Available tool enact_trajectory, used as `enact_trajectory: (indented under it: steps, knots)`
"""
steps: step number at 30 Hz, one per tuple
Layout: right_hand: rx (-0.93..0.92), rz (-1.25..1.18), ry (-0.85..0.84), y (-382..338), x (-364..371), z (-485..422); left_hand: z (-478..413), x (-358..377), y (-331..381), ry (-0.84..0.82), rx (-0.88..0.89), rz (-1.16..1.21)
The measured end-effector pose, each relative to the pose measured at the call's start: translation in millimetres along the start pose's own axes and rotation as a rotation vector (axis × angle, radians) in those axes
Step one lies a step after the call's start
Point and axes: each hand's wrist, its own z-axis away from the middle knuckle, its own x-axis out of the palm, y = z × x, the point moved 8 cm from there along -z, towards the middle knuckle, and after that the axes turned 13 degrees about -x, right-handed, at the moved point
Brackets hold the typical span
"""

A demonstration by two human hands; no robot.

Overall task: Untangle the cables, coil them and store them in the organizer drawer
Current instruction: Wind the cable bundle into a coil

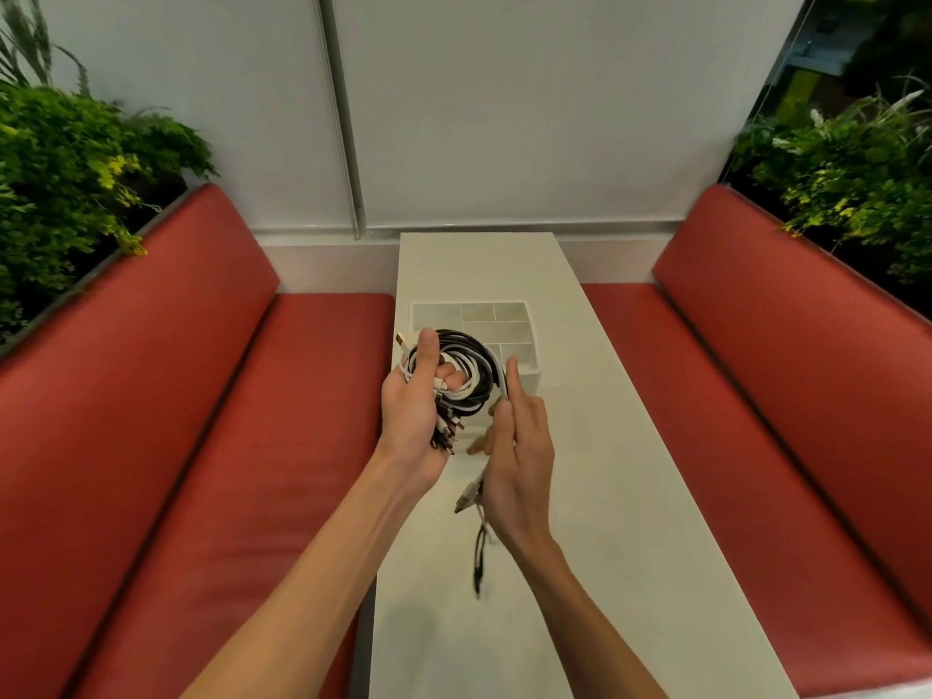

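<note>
A tangled bundle of black and white cables (466, 373) is held up over the narrow white table (580, 496). My left hand (416, 411) is closed around the bundle's left side, thumb up over the loops. My right hand (519, 446) pinches a white strand at the bundle's right edge; loose plug ends (469, 494) and a black cable end (479, 557) dangle below it. Behind the bundle stands the white organizer drawer (527, 340) with several divided compartments, partly hidden by the cables.
Red cushioned benches (201, 421) flank the table on both sides, the right bench (756, 396) equally close. Green plants (75, 164) sit behind each backrest. A white wall closes the far end.
</note>
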Motion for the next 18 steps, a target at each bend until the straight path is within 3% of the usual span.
enact_trajectory:
  steps: [3,7,10,14,18]
  knots:
    - [0.314,-0.433,-0.024,14.4,11.7,6.9,-4.9,-9.7,2.7,0.073,0.007,0.040]
    - [0.577,-0.731,-0.186,20.9,28.9,29.2,-12.1,-16.9,12.9,0.086,0.036,0.107]
    - [0.712,-0.915,-0.209,19.5,32.9,35.5,-13.5,-21.9,12.6,0.090,0.025,0.125]
    - [0.792,-1.012,-0.305,14.2,34.1,38.4,-12.5,-23.9,14.8,0.080,0.008,0.105]
    - [0.721,-0.933,-0.396,14.9,25.7,34.1,-10.4,-21.3,22.1,-0.008,0.006,0.154]
